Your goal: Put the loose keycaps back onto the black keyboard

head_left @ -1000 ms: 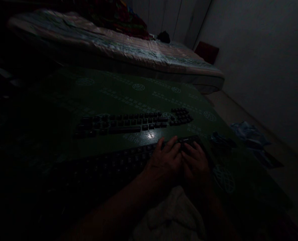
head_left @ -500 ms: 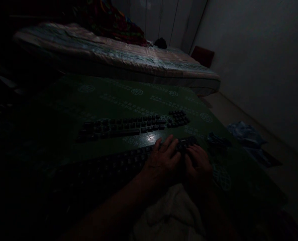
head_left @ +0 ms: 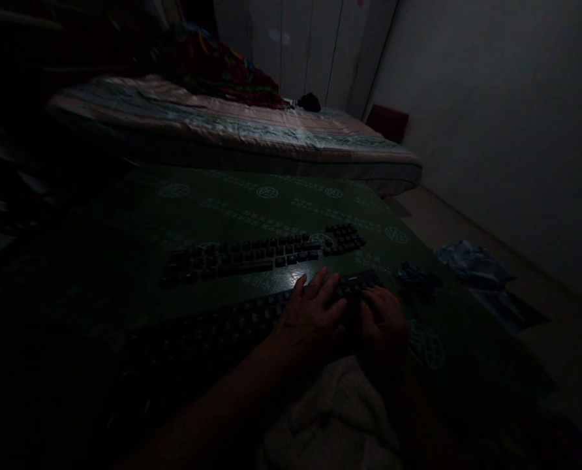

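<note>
A black keyboard (head_left: 213, 326) lies at a slant on the green table, its near left part lost in shadow. My left hand (head_left: 308, 313) rests across its right portion, palm down with the fingers spread. Close beside it, my right hand (head_left: 385, 321) is at the keyboard's right end, with bent fingers drawn together toward the thumb; whatever they pinch is too dark to make out. Beyond the keyboard, loose black keycaps (head_left: 246, 266) lie in rows on the table, and a smaller block of keycaps (head_left: 344, 239) sits at their right.
The green printed tabletop (head_left: 232, 215) reaches toward a bed (head_left: 271, 140) with a striped sheet. A dark crumpled cloth (head_left: 418, 277) lies near the table's right side. Pale blue fabric (head_left: 474, 261) is on the floor. A light cloth (head_left: 335, 418) is below my wrists. The room is dim.
The view has tilted slightly upward, so the bed and far table edge sit lower. Both hands keep nearly the same place on the keyboard.
</note>
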Motion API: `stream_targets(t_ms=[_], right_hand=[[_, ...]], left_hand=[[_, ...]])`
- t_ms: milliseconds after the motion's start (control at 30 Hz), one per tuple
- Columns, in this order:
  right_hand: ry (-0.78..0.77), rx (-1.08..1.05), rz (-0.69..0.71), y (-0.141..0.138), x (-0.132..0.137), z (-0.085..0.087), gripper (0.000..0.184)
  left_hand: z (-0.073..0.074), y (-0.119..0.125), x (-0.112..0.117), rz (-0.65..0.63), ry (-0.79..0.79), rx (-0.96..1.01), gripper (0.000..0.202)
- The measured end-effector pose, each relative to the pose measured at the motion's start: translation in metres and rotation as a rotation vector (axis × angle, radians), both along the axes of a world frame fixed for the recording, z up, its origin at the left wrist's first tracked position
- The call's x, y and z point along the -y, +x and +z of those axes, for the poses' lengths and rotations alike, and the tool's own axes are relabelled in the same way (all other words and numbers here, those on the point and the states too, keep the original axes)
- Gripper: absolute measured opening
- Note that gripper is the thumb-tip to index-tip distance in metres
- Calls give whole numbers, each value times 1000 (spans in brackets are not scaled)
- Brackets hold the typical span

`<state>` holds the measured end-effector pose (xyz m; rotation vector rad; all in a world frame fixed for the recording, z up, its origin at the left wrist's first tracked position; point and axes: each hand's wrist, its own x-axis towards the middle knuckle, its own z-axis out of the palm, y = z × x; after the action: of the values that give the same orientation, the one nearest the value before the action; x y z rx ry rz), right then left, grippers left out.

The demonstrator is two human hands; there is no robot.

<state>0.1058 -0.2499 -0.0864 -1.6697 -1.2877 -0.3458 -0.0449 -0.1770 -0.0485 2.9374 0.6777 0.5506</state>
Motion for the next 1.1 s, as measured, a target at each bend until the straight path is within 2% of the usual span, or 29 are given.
stream_targets(t_ms=[133, 300, 567, 700, 800, 900, 967, 1033, 1100], right_hand=[[-20, -10, 11, 1, 0, -1, 19], [-9, -6, 16, 1, -1, 0, 20], [49, 40, 6, -1, -5, -3, 18], [-4, 65, 43, -6, -2, 12, 18], [-130, 121, 144, -14, 14, 36, 21], [-185, 215, 354, -30, 41, 54, 21], [-203, 229, 454, -45, 62, 57, 24], [-237, 200, 446, -62, 79, 54, 25], [-264, 173, 434, -76, 93, 47, 24]], left_hand=[[7, -3, 2, 19, -51, -72, 38], [6, -10, 14, 11, -10, -24, 44], [-11, -34, 68, -26, 57, 21, 41], [-24, -35, 92, -68, 92, 83, 50], [-32, -37, 100, -66, 100, 62, 50], [-41, -40, 98, -105, 145, 35, 51], [-50, -42, 95, -69, 132, 28, 54], [-59, -43, 92, -48, 125, 34, 55], [-66, -45, 90, -85, 141, 27, 56]])
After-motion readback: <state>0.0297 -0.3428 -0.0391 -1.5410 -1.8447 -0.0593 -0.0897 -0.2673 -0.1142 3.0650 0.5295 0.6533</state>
